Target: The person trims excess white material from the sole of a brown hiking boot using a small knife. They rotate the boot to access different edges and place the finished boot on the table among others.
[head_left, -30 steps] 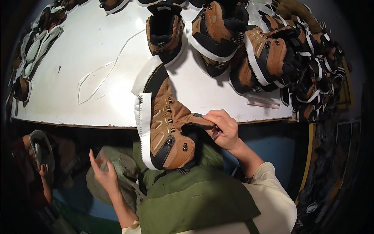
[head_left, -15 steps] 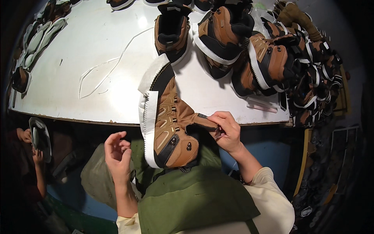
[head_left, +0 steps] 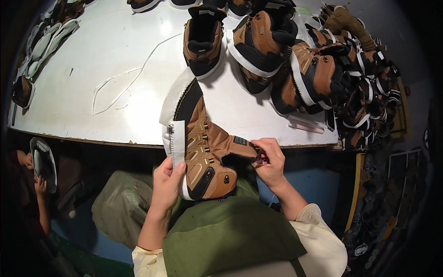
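A brown and black high-top shoe upper (head_left: 203, 147) with a white stitched strip along its bottom edge lies on its side across my lap, its toe over the table edge. My left hand (head_left: 167, 184) grips the white edge near the heel, thumb on top. With my right hand (head_left: 270, 161) I pinch the end of the shoe's tongue (head_left: 242, 147), which is pulled out to the right. Something small and dark pinkish shows between those right fingers, too small to name. The fingers under the sole are hidden.
On the white table (head_left: 115, 51), a loose white cord (head_left: 121, 94) lies left of centre. Similar shoes (head_left: 263, 41) stand at the back and pile up at right, near a pale pinkish bar (head_left: 307, 127). At far left, another person's hands (head_left: 39, 182) hold a pale piece.
My left hand, open and apart from the shoe before, has moved right and taken hold of its white edge. My right hand keeps its pinch on the tongue; the shoe has shifted slightly.
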Available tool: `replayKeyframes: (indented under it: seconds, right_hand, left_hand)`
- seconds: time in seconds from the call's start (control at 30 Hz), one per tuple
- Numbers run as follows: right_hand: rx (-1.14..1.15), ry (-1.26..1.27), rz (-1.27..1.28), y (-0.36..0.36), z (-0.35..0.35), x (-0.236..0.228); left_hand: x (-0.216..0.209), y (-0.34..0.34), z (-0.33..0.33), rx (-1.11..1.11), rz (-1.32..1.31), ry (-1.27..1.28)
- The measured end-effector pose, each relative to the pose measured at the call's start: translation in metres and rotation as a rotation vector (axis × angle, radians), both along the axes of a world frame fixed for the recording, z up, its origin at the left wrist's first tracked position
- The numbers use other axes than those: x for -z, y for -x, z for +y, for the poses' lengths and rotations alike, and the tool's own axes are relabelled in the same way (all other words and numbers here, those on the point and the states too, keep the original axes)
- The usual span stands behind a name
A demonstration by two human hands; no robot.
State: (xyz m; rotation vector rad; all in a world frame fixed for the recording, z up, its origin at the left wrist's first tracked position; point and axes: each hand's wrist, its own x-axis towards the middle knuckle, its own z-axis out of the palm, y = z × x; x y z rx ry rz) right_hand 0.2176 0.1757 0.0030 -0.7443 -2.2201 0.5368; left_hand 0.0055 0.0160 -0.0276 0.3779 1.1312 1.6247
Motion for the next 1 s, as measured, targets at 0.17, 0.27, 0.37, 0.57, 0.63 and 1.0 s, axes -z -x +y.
replayKeyframes:
  seconds: [0.17,0.27,0.37,0.57,0.63,1.0]
  right_hand:
    - [0.034,0.065,0.085,-0.010,-0.012,0.001]
    - [-0.066,-0.028,0.086,-0.013,-0.024,-0.015]
    - [-0.165,0.008,0.062,0.001,-0.033,-0.019]
    - [-0.094,0.270,-0.017,0.019,-0.046,-0.008]
    - [-0.065,0.479,-0.030,0.022,-0.047,-0.012]
    - [0.011,0.979,0.183,0.040,-0.049,-0.017]
  left_hand:
    - [-0.003,-0.006,0.003,-0.054,-0.075,-0.040]
    - [0.004,-0.007,0.001,-0.078,-0.103,-0.036]
    - [0.001,-0.009,0.003,-0.064,-0.139,-0.041]
    - [-0.007,-0.012,0.001,-0.043,-0.181,-0.071]
    - [-0.007,-0.018,0.000,-0.055,-0.170,-0.104]
    - [0.002,-0.017,-0.002,-0.033,-0.216,-0.167]
